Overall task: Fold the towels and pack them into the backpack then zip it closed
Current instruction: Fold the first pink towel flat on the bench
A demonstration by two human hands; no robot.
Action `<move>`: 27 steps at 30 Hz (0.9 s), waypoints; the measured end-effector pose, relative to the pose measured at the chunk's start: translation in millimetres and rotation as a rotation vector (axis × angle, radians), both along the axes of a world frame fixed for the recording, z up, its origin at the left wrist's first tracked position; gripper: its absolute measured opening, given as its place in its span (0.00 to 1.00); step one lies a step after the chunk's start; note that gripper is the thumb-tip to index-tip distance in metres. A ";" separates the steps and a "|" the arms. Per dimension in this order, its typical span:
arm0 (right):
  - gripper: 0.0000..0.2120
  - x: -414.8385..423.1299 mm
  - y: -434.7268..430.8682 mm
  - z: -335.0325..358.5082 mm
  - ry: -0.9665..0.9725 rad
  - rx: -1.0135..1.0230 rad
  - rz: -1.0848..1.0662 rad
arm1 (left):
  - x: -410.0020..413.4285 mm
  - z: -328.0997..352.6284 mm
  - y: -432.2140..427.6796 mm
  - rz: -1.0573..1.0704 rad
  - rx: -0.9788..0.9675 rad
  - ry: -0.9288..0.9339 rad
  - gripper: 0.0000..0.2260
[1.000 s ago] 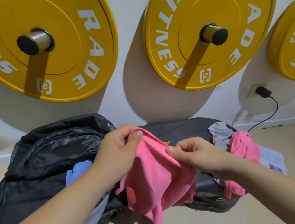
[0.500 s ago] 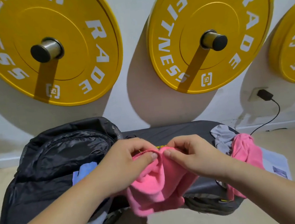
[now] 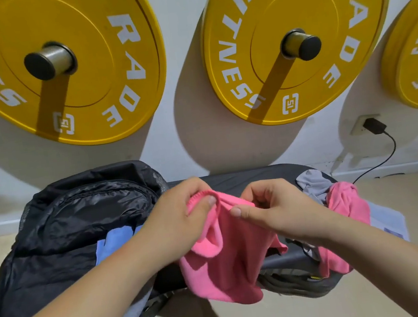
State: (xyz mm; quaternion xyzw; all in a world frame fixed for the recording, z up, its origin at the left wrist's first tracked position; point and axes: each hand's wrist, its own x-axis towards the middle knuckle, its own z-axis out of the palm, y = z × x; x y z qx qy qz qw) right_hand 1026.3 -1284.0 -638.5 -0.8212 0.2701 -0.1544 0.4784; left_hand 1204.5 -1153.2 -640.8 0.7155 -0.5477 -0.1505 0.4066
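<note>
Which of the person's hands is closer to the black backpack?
Left. The left hand is right beside the backpack, gripping the pink towel; the right hand pinches the same towel farther off.

Place: a gym or home workout room.
Evidence: yellow weight plates (image 3: 59,68) on wall pegs (image 3: 49,60) across the upper frame; padded counter (image 3: 251,177) at centre.
</note>
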 end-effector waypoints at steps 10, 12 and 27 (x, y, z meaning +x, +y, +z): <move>0.18 -8.1 -18.2 -13.4 -0.013 0.217 -0.175 | 40.4 1.0 8.8 0.295 -0.055 -0.026 0.05; 0.18 -6.7 -16.6 -12.7 -0.019 0.094 -0.135 | 26.9 4.7 12.2 0.131 -0.022 -0.035 0.06; 0.10 0.6 -12.9 -6.9 -0.076 0.063 -0.092 | -3.8 -11.7 -10.1 0.081 -0.136 -0.047 0.04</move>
